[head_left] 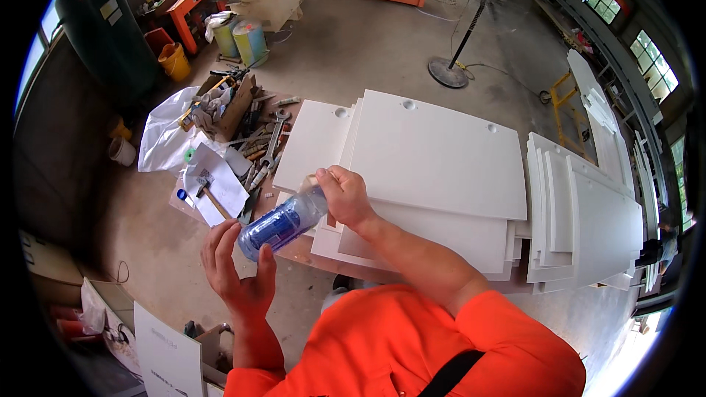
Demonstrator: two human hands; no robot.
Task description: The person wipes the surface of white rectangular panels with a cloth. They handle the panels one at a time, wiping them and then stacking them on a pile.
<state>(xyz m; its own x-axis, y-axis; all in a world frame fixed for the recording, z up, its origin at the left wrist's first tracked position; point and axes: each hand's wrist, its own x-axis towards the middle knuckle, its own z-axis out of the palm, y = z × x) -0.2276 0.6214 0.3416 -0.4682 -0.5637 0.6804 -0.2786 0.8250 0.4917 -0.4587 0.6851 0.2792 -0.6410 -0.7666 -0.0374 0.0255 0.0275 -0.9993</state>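
Observation:
A clear plastic bottle [283, 225] with a blue label is tilted in front of me, its lower end toward my left. My right hand [344, 197] is closed round its upper end. My left hand [239, 270] is just beside the bottle's base, fingers and thumb spread, gripping nothing. Whether a fingertip brushes the plastic is hard to see. Behind the bottle lie a hammer [213, 201] and white paper sheets [219, 176]. A small blue cap [182, 195] rests left of the hammer.
Stacked white panels [441, 151] cover the bench ahead, with more panels [588, 220] at the right. Wrenches [276, 136] and mixed tools crowd the bench's left side beside a cardboard box [237, 106]. A standing fan [448, 72] is farther off; a white board [168, 353] leans at lower left.

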